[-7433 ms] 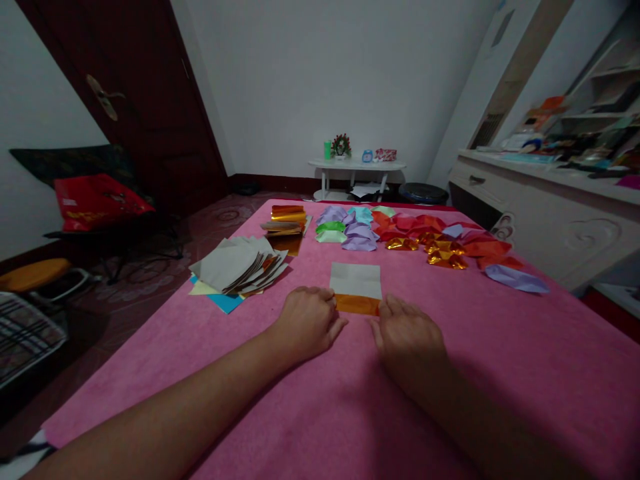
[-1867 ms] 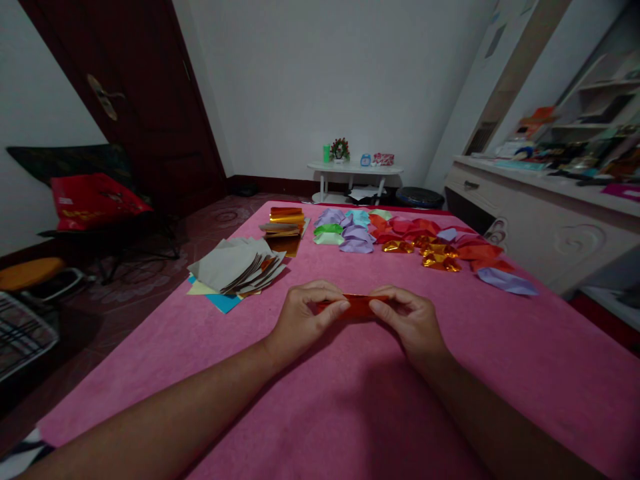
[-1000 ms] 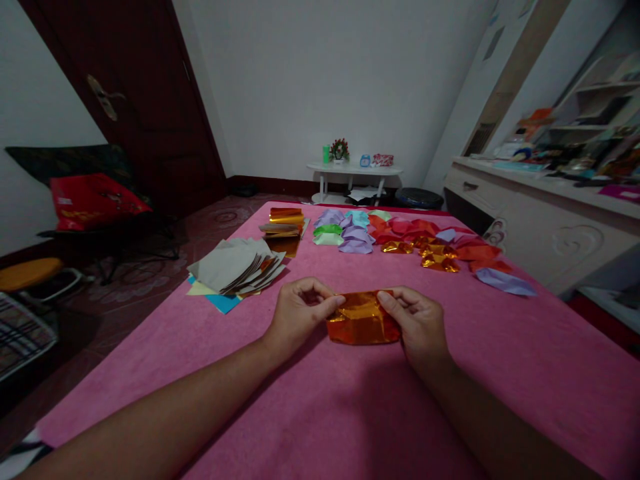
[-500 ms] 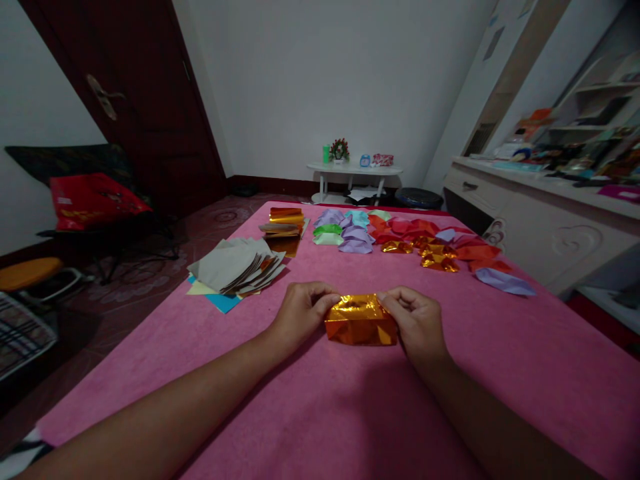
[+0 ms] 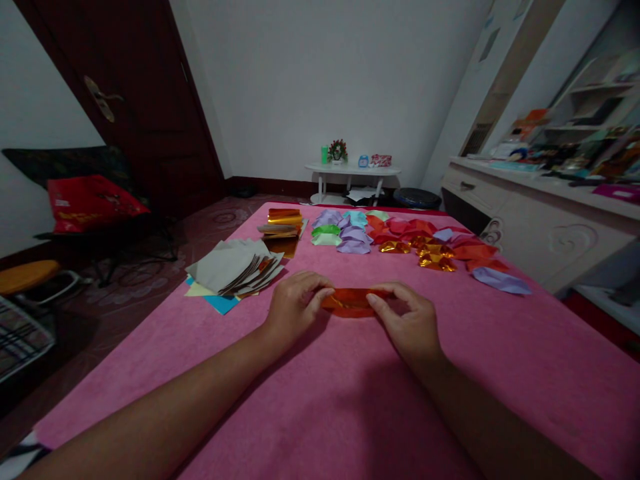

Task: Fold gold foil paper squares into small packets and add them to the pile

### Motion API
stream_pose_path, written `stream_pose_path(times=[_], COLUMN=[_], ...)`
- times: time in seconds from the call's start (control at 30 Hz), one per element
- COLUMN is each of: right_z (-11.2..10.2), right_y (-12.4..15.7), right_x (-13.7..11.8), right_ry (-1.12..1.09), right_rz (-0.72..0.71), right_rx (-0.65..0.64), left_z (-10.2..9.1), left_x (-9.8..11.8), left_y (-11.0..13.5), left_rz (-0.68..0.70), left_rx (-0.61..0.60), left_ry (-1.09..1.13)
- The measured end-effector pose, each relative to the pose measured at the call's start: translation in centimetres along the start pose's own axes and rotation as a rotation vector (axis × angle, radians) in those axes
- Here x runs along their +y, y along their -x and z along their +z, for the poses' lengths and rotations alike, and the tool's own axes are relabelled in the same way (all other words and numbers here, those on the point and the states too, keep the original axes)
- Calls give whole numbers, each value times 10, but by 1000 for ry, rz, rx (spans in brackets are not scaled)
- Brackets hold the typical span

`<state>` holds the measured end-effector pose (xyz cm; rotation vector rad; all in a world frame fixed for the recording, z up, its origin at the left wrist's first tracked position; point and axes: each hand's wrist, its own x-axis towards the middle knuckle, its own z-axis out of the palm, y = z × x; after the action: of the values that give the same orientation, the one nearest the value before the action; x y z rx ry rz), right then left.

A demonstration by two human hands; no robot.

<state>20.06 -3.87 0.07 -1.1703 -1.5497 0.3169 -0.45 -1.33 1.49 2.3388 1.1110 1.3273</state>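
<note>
Between my two hands is a folded piece of gold foil paper (image 5: 350,303), held just above the pink tablecloth (image 5: 320,400). My left hand (image 5: 299,303) pinches its left end between thumb and fingers. The right end is gripped by my right hand (image 5: 407,317), thumb in front and fingers behind. The foil shows a dark orange face and a thin bright crease. Beyond my left hand lies a fanned stack of grey-backed paper sheets (image 5: 235,263), with blue and yellow sheets under it.
A pile of gold foil sheets (image 5: 284,230) lies behind the grey stack. Folded purple paper pieces (image 5: 354,241), red ones (image 5: 410,228) and shiny gold ones (image 5: 437,259) are grouped at the far side. A white dresser (image 5: 545,213) stands on the right.
The gold foil piece has tipped, so its bright top and boxy front no longer show, only a narrower orange face. Both hands have risen slightly with it.
</note>
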Motion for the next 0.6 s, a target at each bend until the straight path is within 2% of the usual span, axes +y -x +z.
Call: stream_pose_path(times=[0.17,0.27,0.43,0.6], right_z=[-1,1,-1,-9], right_y=[3,5,4,-4], right_x=[-10,-18,-16,-2], right_ry=[236,274,310,352], right_rz=[-359,-482,-525,-504], right_rx=[-85,-132,-184,-138], left_z=[5,8,4,-5], left_x=[5,9,9,-3], left_y=[6,10,9,1], left_rz=[229,296,307,248], left_rx=[-55,-74,-82,-28], left_ry=[-97,-114,-121,-163])
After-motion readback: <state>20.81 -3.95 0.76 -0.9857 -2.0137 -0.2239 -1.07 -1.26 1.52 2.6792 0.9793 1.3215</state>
